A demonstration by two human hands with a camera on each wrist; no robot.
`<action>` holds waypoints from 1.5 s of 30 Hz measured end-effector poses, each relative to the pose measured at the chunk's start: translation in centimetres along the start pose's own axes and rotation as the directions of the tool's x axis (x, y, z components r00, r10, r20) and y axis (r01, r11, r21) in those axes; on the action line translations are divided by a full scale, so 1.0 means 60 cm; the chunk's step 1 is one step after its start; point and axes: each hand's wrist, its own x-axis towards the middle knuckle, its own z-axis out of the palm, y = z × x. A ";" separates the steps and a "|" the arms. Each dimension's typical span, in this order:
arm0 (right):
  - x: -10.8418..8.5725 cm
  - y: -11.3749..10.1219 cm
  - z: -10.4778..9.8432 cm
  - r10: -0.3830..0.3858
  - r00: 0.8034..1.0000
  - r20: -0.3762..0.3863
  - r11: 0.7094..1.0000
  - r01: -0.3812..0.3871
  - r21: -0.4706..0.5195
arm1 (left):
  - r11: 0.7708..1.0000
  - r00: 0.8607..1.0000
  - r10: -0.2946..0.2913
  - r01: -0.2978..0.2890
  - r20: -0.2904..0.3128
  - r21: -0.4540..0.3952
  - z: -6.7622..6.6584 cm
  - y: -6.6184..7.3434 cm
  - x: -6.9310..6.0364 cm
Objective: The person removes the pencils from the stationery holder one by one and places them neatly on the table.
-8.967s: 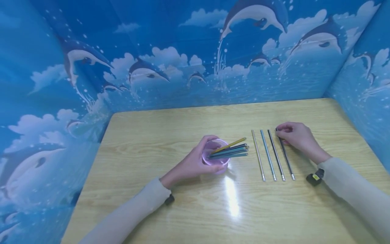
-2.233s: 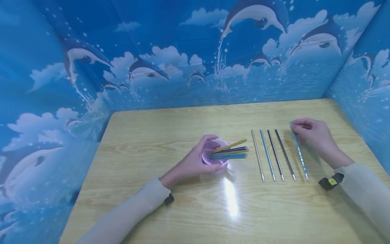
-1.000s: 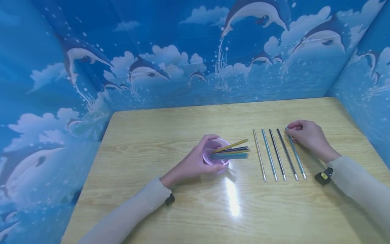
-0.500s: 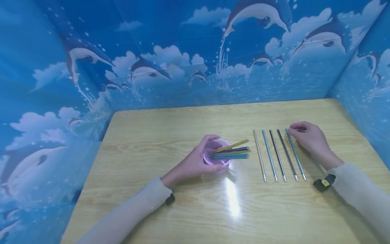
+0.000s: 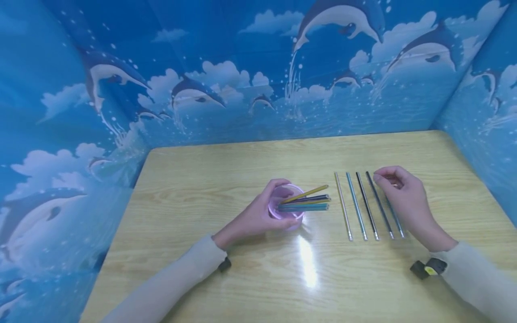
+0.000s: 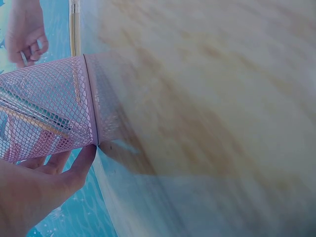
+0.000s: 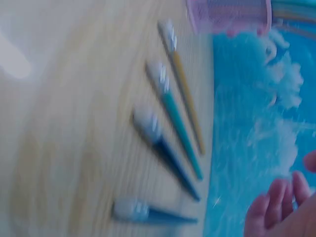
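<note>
My left hand (image 5: 258,216) grips a pink mesh pencil cup (image 6: 54,91), its thumb and fingers around the sides. Several yellow, blue and dark pencils (image 5: 304,207) lean out of the cup toward the right. To its right lies a row: a gold pencil (image 5: 343,206), a blue pencil (image 5: 357,206), a black pencil (image 5: 367,205), a dark grey pencil (image 5: 379,204) and a teal pencil (image 5: 397,223). Above the teal one hovers my right hand (image 5: 408,204), hiding much of it. Its fingers curl loosely, with nothing visible between them in the right wrist view.
A wooden table (image 5: 226,287) bears everything, with light glare near its middle. Blue dolphin-print cloth (image 5: 242,121) stands behind and along both sides. Dark wrist devices (image 5: 429,268) sit at both cuffs.
The teal pencil was laid farther right, then shifted left beside the dark grey one. My right hand has let go and drawn back toward me. The left hand and cup have stayed put.
</note>
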 end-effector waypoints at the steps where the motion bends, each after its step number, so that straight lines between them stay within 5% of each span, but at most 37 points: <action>1: -0.008 -0.008 0.006 -0.028 1.000 0.006 0.999 0.028 0.025 | 1.000 1.000 0.001 -0.001 0.001 -0.005 0.000 0.000 0.000; 7: -0.050 -0.045 0.037 -0.146 0.987 0.070 0.976 0.132 0.171 | 0.999 1.000 0.007 -0.007 0.006 -0.031 0.000 -0.003 0.001; 20: -0.107 -0.081 0.096 -0.278 0.943 0.185 0.948 0.238 0.213 | 1.000 1.000 0.006 -0.006 -0.009 -0.005 -0.001 -0.004 0.001; 26: -0.118 -0.102 0.119 -0.326 0.932 0.158 0.936 0.295 0.192 | 0.998 1.000 0.020 -0.019 0.008 -0.051 0.001 -0.004 0.004; 36: -0.114 -0.118 0.133 -0.292 0.948 0.125 0.954 0.279 0.111 | 0.999 1.000 0.024 -0.024 0.002 -0.021 -0.001 -0.005 0.002; 45: -0.109 -0.118 0.142 -0.427 0.904 0.030 0.900 0.421 0.114 | 1.000 1.000 0.013 -0.013 0.005 -0.015 0.000 -0.003 0.001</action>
